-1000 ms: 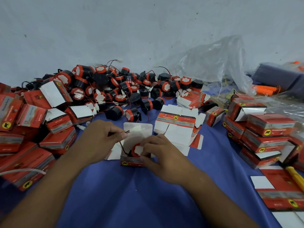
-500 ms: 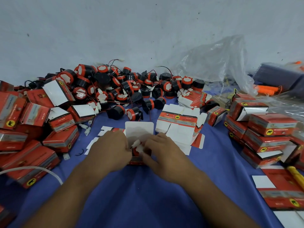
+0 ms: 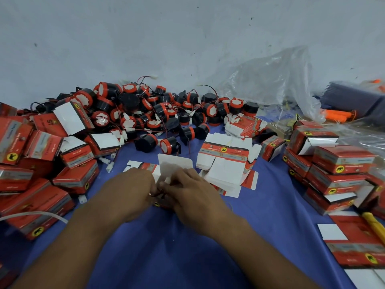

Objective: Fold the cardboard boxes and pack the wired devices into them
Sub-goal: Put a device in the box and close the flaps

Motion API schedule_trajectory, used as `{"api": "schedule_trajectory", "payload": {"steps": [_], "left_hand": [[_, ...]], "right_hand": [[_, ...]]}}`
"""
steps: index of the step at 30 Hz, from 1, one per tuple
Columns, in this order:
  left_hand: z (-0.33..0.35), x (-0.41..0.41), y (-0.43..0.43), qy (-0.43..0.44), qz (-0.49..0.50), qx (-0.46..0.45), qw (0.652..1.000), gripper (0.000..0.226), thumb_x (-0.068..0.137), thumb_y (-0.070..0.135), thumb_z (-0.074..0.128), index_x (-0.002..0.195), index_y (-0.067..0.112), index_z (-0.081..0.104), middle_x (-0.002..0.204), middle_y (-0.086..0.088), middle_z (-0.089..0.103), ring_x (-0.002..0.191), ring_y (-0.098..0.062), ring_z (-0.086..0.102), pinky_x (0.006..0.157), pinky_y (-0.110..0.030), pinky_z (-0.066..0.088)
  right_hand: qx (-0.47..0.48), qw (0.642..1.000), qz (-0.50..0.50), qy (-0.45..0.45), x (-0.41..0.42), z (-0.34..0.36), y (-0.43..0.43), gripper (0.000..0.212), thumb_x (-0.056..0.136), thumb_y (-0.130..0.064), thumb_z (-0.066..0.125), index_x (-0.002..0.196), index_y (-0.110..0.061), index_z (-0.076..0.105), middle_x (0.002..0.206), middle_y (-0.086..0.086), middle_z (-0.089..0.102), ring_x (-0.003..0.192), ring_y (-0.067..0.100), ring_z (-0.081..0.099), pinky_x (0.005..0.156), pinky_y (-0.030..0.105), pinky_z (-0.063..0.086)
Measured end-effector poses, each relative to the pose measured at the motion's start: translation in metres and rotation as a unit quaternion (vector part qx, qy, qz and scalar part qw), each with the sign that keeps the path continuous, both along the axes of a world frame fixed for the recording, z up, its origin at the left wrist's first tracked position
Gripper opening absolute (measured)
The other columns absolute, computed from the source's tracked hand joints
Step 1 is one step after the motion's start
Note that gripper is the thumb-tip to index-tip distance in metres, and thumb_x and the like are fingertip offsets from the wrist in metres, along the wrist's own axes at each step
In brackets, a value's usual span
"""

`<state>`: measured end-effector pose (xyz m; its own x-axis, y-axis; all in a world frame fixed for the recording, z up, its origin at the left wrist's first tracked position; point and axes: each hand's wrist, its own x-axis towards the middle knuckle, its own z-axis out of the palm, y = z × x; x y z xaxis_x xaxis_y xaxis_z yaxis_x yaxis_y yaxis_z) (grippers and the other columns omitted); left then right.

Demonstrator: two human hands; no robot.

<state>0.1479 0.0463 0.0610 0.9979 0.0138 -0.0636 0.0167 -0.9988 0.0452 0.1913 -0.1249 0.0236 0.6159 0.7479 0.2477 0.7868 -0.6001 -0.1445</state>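
1. Head view: both hands meet in the middle of the blue cloth [image 3: 187, 253] over one box [image 3: 164, 203]. Its white flap [image 3: 175, 165] stands open behind the fingers.
2. The left hand [image 3: 129, 192] is curled, and its fingertips pinch a red wire [image 3: 155, 194] at the box's mouth. It is probably tucking the lead in so the flap can close flat.
3. The right hand [image 3: 193, 192] is curled round the box's right side. It seems to be holding the box steady against the other hand's push.
4. The device being packed is hidden under the fingers. With only its wire showing, it is probably already inside the box.
5. Loose devices [image 3: 156, 115] lie heaped along the cloth's far edge, wires tangled together, an easy reach ahead of the hands.
6. A stack of flat blanks [image 3: 225, 161] sits just right of the flap, handy for the next fold.
7. Some boxes [image 3: 41, 163] are piled at the left edge, a few with flaps open. Others [image 3: 337, 170] are stacked at the right edge. Both lots are well apart from the middle, which keeps it free for working.
8. A clear bag [image 3: 270, 80] slumps at the far right corner, behind the blanks.
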Motion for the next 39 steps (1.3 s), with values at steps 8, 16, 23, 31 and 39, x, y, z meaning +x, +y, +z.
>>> {"api": "schedule_trajectory", "payload": {"steps": [8,16,23,31,39], "left_hand": [[0.013,0.001,-0.003,-0.052,0.028,-0.029,0.998,0.023,0.094,0.018,0.059,0.089,0.026,0.080,0.077,0.002,0.068,0.060,-0.009,0.049,0.048,-0.015,0.028],[0.005,0.006,-0.005,-0.114,-0.009,-0.108,0.987,0.015,0.086,0.017,0.070,0.084,0.028,0.081,0.078,0.011,0.071,0.063,-0.004,0.051,0.056,-0.010,0.034],[-0.007,0.013,-0.007,-0.116,-0.004,-0.041,0.992,0.017,0.088,0.016,0.064,0.084,0.024,0.079,0.078,-0.001,0.070,0.071,-0.018,0.057,0.064,-0.029,0.045],[-0.012,0.026,-0.004,-0.076,0.041,-0.006,0.996,0.016,0.086,0.024,0.068,0.096,0.033,0.076,0.092,0.002,0.070,0.087,-0.022,0.062,0.074,-0.034,0.050],[-0.012,0.026,0.001,-0.047,0.139,0.038,0.989,0.013,0.087,0.038,0.064,0.079,0.035,0.075,0.103,0.001,0.050,0.098,-0.025,0.036,0.084,-0.038,0.035]], "right_hand": [[-0.001,1.000,0.017,-0.022,-0.006,-0.007,-0.002,0.053,0.102,-0.057,0.031,0.143,-0.029,0.048,0.135,-0.004,0.043,0.126,0.021,0.031,0.100,0.040,0.036],[-0.022,0.999,0.018,-0.038,-0.001,-0.009,0.006,0.044,0.102,-0.049,0.045,0.138,-0.025,0.055,0.141,-0.006,0.053,0.123,0.025,0.036,0.097,0.040,0.029],[0.138,0.988,-0.008,0.063,0.001,-0.006,0.004,0.032,0.095,-0.041,0.065,0.114,-0.016,0.067,0.114,0.003,0.068,0.105,0.021,0.054,0.088,0.035,0.044],[0.133,0.990,-0.026,0.049,-0.001,-0.005,-0.001,0.041,0.092,-0.045,0.066,0.098,-0.005,0.069,0.111,0.004,0.063,0.091,0.021,0.056,0.074,0.033,0.045],[0.128,0.991,0.002,0.039,-0.003,-0.002,-0.018,0.027,0.094,-0.031,0.067,0.114,-0.013,0.076,0.128,0.006,0.061,0.117,0.025,0.051,0.102,0.036,0.038]]}}
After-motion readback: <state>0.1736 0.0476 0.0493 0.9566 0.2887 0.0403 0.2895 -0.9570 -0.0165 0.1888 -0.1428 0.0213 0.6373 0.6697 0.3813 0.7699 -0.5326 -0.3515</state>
